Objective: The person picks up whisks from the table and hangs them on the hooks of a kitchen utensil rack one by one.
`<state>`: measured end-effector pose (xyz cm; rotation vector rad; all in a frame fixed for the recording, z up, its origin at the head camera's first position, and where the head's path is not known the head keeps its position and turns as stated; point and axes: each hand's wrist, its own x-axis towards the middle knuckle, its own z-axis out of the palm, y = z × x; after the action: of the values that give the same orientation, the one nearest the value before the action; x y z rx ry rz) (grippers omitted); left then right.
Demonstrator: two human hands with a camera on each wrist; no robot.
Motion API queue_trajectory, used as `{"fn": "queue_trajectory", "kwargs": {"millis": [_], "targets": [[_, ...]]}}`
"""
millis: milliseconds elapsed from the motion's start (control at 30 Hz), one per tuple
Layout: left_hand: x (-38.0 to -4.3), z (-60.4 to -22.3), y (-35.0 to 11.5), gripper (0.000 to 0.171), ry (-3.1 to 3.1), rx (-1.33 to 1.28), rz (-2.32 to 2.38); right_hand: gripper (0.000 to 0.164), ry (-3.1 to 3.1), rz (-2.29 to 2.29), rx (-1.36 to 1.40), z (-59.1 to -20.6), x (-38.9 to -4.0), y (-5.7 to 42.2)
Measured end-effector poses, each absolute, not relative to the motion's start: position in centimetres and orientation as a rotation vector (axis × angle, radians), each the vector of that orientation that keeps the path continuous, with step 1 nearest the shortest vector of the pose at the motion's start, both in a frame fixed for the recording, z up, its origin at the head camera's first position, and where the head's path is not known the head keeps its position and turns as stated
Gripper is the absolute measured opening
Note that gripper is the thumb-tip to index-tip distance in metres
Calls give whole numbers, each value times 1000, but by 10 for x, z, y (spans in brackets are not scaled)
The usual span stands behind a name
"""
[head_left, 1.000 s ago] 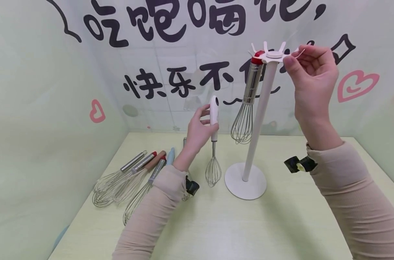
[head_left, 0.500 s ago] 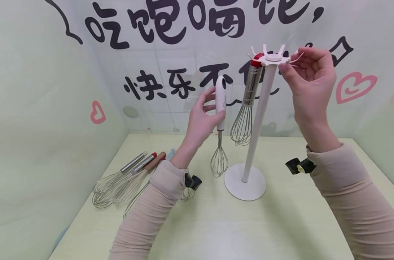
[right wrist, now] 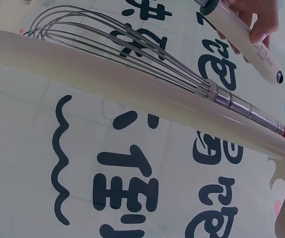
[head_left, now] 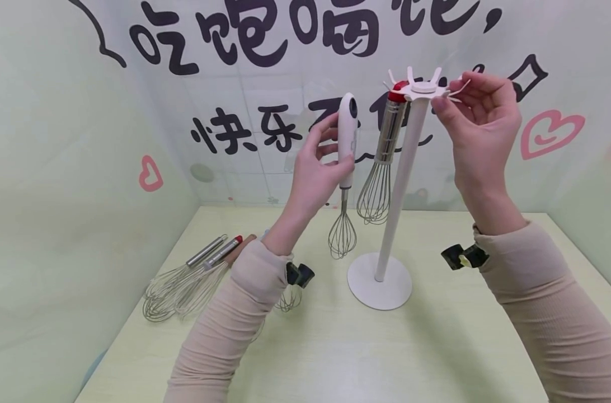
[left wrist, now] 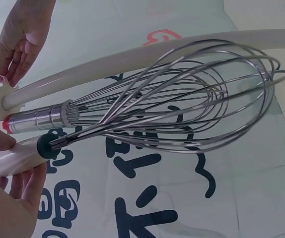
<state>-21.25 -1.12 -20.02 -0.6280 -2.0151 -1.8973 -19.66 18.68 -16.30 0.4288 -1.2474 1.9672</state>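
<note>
My left hand point(head_left: 318, 168) grips a whisk by its white handle point(head_left: 347, 140), upright with the wire loops point(head_left: 342, 235) hanging down above the table. The handle's top has a dark hole. Just right of it stands a white rack point(head_left: 403, 184) with a round base and a ring of upturned hooks point(head_left: 423, 88). A steel whisk with a red end point(head_left: 388, 131) hangs from one hook, head down. My right hand point(head_left: 487, 117) pinches a hook on the rack's right side. In the left wrist view, the held white-handled whisk point(left wrist: 21, 156) lies close beside the hanging one.
Several whisks point(head_left: 200, 268) lie on the table at the left, partly hidden by my left sleeve. Another whisk's wire loops point(head_left: 289, 299) show beside the left wrist. A wall covering with black characters point(head_left: 235, 134) stands behind the table point(head_left: 346, 347).
My left hand has raised the white-handled whisk and moved it right, closer to the rack's top. The right hand stays at the hooks with only a slight shift.
</note>
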Motion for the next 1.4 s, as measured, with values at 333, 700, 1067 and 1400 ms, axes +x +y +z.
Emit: {"fn": "queue_trajectory", "kwargs": {"millis": [333, 700, 1067, 1400], "targets": [[-212, -192, -9, 61, -1987, -617, -1886, 35, -1234, 1950, 443, -164, -199, 186], [-209, -183, -6, 59, -1985, -662, -1826, 34, -1248, 1891, 453, -167, -201, 185], [-207, -177, 2, 54, -1978, -676, -1783, 33, -1247, 1881, 455, -166, -202, 184], [-208, -175, 5, 52, -1955, -687, -1753, 33, -1226, 1908, 445, -166, -202, 184]]}}
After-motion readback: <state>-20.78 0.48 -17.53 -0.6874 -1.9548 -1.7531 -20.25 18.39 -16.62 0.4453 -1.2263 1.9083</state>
